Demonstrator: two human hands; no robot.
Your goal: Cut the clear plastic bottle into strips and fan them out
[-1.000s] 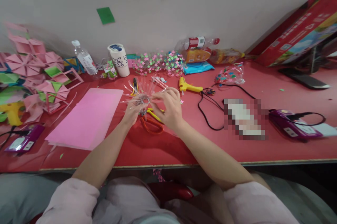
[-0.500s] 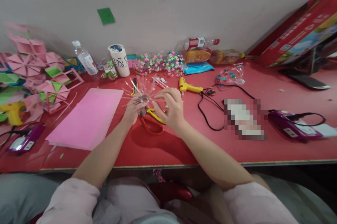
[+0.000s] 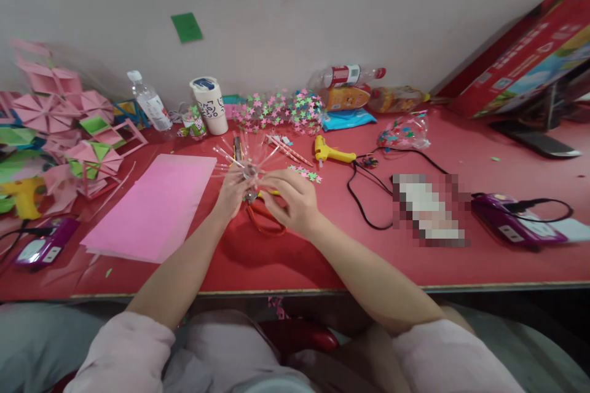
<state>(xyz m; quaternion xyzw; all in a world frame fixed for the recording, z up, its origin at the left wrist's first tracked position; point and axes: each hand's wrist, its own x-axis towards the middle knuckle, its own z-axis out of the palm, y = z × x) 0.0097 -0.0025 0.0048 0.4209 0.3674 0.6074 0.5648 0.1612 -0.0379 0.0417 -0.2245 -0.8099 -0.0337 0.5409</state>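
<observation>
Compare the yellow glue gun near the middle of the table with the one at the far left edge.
The middle glue gun lies alone on bare red table, its black cord trailing right. The left glue gun sits against pink paper pinwheels, partly cut off by the frame, no cord visible. Both are yellow and untouched.

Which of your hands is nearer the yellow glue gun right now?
Right. The right hand sits just in front and left of the yellow glue gun, not touching it. The left hand is farther left, at the clear strip piece.
</observation>
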